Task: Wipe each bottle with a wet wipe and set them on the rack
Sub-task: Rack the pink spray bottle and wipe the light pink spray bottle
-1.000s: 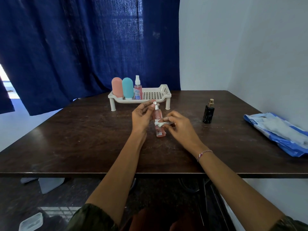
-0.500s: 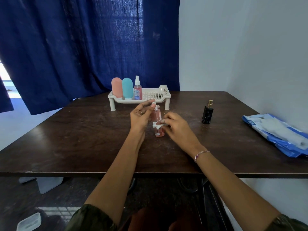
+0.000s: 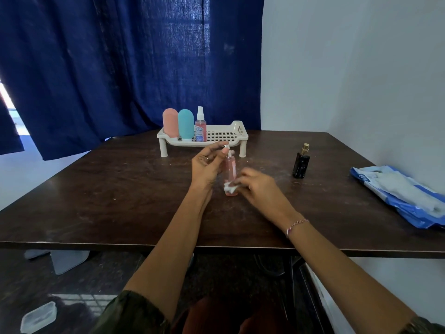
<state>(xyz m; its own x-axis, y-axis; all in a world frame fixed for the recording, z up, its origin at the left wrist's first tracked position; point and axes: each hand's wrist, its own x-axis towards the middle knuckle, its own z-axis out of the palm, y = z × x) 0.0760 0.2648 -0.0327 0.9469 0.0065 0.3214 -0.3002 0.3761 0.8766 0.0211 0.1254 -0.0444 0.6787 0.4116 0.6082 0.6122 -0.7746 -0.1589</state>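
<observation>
A slim pink spray bottle [image 3: 230, 170] stands upright on the dark table [image 3: 125, 189] in the middle. My left hand [image 3: 206, 165] pinches its silver top with fingertips. My right hand [image 3: 258, 189] holds a white wet wipe [image 3: 230, 187] against the lower part of the bottle; this hand is blurred. Behind stands a white perforated rack [image 3: 222, 136] bearing a pink bottle [image 3: 170, 122], a teal bottle [image 3: 185, 124] and a small pink spray bottle [image 3: 200, 127] on its left side. A black perfume bottle [image 3: 301, 163] stands alone to the right.
A blue wet-wipe pack [image 3: 404, 194] lies at the table's right edge by the white wall. A dark blue curtain [image 3: 120, 56] hangs behind the table. The rack's right half holds nothing. Plastic containers lie on the floor at lower left.
My right hand has slid the wipe down from the middle of the pink spray bottle to near its base. My left hand keeps its hold on the top.
</observation>
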